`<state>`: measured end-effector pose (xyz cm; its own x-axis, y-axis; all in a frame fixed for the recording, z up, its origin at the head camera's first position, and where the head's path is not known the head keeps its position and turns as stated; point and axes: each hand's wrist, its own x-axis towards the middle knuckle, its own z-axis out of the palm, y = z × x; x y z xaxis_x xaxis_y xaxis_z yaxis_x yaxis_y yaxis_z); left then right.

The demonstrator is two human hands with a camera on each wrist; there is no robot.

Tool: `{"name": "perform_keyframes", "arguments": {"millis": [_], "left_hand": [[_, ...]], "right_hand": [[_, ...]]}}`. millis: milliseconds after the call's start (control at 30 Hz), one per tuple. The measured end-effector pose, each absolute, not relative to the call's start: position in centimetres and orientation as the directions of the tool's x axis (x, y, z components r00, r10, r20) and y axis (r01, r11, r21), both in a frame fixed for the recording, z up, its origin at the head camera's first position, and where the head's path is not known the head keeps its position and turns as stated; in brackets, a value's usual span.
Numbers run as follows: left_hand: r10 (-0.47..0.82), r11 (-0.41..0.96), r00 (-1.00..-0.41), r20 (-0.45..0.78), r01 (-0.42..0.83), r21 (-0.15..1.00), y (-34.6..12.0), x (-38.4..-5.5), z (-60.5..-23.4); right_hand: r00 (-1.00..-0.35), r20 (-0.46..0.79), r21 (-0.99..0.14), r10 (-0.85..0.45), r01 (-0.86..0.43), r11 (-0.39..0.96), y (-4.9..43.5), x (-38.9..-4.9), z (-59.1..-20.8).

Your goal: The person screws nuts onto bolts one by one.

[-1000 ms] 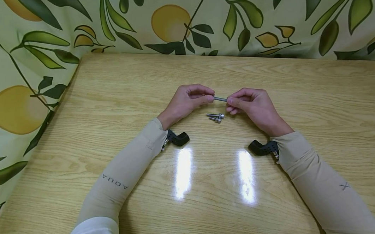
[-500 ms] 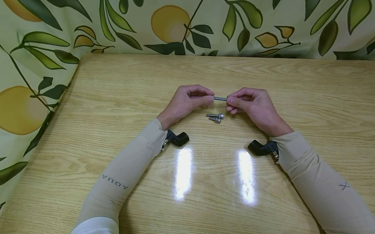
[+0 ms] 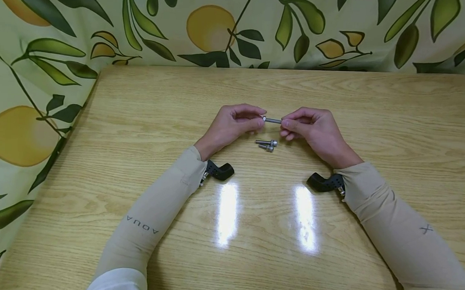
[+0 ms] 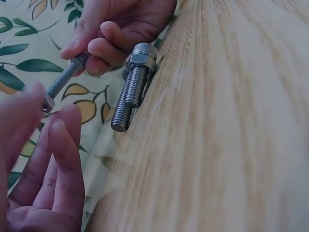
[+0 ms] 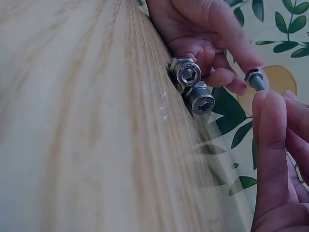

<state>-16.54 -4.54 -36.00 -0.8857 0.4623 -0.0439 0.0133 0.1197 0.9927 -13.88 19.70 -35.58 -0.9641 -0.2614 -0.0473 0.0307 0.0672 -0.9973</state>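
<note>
In the head view my right hand (image 3: 316,132) pinches a steel bolt (image 3: 273,121) by its head end, the threaded shaft pointing left. A small hex nut (image 4: 48,104) sits at the free end of the shaft. My left hand (image 3: 233,125) has its thumb and fingertips loosely apart around that nut, one fingertip right at it in the right wrist view. Below the hands, two socket-head bolts (image 4: 126,99) lie side by side on the wooden table (image 3: 257,273), each with a nut near its head; their hex sockets (image 5: 189,73) face the right wrist camera.
A black curved wrist mount (image 3: 221,172) projects from the left cuff, and a matching mount (image 3: 325,183) from the right one. Cloth printed with fruit and leaves (image 3: 211,28) hangs behind the table and along its left side. Two bright reflections lie on the tabletop.
My left fingertips have loosened from the bolt's end, so the nut they hid now shows. The left end of the held bolt has risen slightly. The two bolts on the table stay put.
</note>
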Motion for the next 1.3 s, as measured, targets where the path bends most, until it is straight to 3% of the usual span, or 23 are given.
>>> {"name": "perform_keyframes", "arguments": {"millis": [767,1300], "left_hand": [[0.450,0.206,-0.882,-0.139,-0.049,0.977,-4.3,-15.2,-33.4],[0.446,0.227,-0.885,-0.133,-0.032,0.973,-4.3,-15.1,-33.2]], "right_hand": [[-0.964,-0.035,-0.995,-0.263,0.009,0.099,19.6,-13.8,-35.6],[-0.963,-0.048,-0.995,-0.265,0.022,0.101,19.6,-13.7,-35.5]]}}
